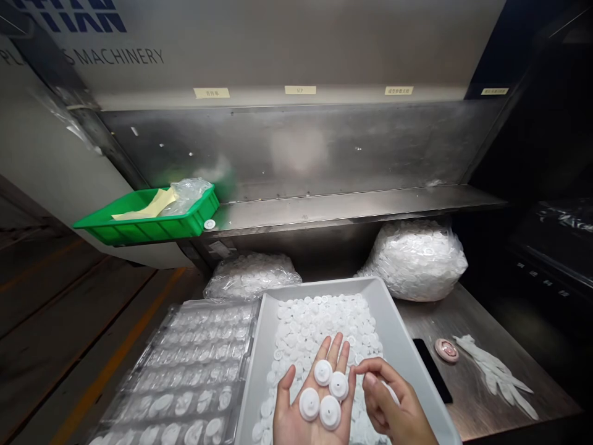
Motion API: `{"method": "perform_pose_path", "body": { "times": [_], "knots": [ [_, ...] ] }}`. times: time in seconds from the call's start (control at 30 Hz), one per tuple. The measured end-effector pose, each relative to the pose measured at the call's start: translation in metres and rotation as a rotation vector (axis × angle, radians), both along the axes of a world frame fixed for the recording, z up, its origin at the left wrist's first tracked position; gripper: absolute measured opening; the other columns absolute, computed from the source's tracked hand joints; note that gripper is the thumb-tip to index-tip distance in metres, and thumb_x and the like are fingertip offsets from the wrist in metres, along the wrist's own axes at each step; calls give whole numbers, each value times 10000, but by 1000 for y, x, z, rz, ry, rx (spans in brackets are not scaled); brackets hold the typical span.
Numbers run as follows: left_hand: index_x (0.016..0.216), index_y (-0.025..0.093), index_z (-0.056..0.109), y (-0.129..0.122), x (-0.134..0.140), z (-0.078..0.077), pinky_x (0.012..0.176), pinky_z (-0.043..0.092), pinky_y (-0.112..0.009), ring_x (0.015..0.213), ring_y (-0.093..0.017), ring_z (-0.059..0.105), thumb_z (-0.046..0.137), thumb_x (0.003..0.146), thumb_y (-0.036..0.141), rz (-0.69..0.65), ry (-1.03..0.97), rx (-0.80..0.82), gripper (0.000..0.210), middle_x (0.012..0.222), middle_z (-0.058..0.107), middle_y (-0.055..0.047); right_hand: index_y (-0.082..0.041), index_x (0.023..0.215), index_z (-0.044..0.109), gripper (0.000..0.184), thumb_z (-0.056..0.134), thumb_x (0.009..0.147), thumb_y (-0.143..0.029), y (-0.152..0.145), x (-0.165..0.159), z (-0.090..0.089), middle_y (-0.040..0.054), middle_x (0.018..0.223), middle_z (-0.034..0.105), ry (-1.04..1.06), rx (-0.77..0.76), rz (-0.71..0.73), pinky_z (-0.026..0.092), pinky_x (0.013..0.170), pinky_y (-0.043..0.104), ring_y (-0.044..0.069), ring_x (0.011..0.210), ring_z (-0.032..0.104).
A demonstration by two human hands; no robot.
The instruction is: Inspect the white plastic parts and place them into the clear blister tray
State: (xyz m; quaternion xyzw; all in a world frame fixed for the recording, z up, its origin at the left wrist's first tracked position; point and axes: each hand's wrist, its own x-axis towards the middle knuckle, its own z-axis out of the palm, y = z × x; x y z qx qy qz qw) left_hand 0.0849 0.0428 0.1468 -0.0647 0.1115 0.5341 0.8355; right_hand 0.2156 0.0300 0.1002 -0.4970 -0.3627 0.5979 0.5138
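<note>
Head view: four white discs (323,372) are lying loose on the flat left hand (320,392), so a tilt or a nudge from the right hand (403,411) could be spilling them into the gray tray (396,334) below. The left grip is facing palm up, spread wide; the right is bending close beside it, narrow, apparently holding a partly hidden fifth disc (390,393).

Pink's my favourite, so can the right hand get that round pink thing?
Probably yes: nothing covers the round pink thing, though the grey tray's side and flat black slab lie between. The right hand seems to hold a white disc.
</note>
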Motion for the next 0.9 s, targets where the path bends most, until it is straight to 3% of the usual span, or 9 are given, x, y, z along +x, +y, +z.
{"method": "perform_pose_path", "body": {
  "times": [0.07, 0.2, 0.27, 0.43, 0.6, 0.77, 0.9],
  "knots": [
    [1431, 83, 42, 0, 0, 1, 1115, 153, -404, 1365, -249, 228, 318, 844, 380, 15, 9, -1, 713, 1458, 309, -186, -205, 874, 585, 347, 550, 790, -540, 1, 0, -3, -105, 495, 258, 28, -22, 4, 139, 376, 177, 47, 404, 126],
    [1437, 117, 35, 0, -2, 2, 1117, 137, -359, 1372, -204, 213, 317, 842, 382, -21, 1, 47, 710, 1480, 284, -119, -207, 877, 617, 290, 650, 728, -454, -2, 0, -5, -48, 607, 430, -146, 118, -57, 305, 443, 197, 78, 471, 325],
    [1440, 146, 18, 0, -2, 3, 1107, 163, -338, 1372, -197, 215, 328, 838, 392, -44, -6, 51, 720, 1498, 245, -87, -224, 913, 615, 260, 650, 728, -404, -3, -1, -4, -51, 600, 434, -241, 177, -45, 334, 477, 208, 99, 497, 368],
    [1413, 141, -130, 0, 0, 3, 1064, 261, -362, 1362, -231, 249, 280, 860, 456, -33, -8, 20, 756, 1514, 185, -99, -231, 956, 628, 250, 636, 732, -342, -3, -5, 0, -74, 549, 359, -376, 216, 19, 313, 473, 210, 97, 470, 344],
    [1435, 161, 15, 0, -4, -5, 927, 385, -281, 1383, -211, 183, 244, 862, 450, -111, -23, 125, 681, 1517, 213, -57, -230, 915, 651, 217, 613, 758, -375, -1, -5, 0, -63, 522, 367, -459, 282, -10, 304, 440, 217, 109, 463, 354],
    [1434, 157, 6, 1, -5, -9, 957, 359, -274, 1393, -191, 134, 273, 843, 447, -127, -30, 200, 710, 1519, 199, -73, -224, 925, 637, 189, 605, 771, -329, -1, -2, -1, -63, 527, 384, -507, 320, 12, 320, 435, 213, 107, 455, 367],
    [1437, 134, 38, 0, -2, -5, 1033, 290, -280, 1384, -195, 170, 279, 849, 406, -99, -37, 166, 691, 1512, 217, -72, -221, 930, 628, 174, 613, 765, -273, -2, 0, 0, -66, 538, 396, -559, 386, -7, 320, 435, 205, 98, 448, 374]
  ]
}}
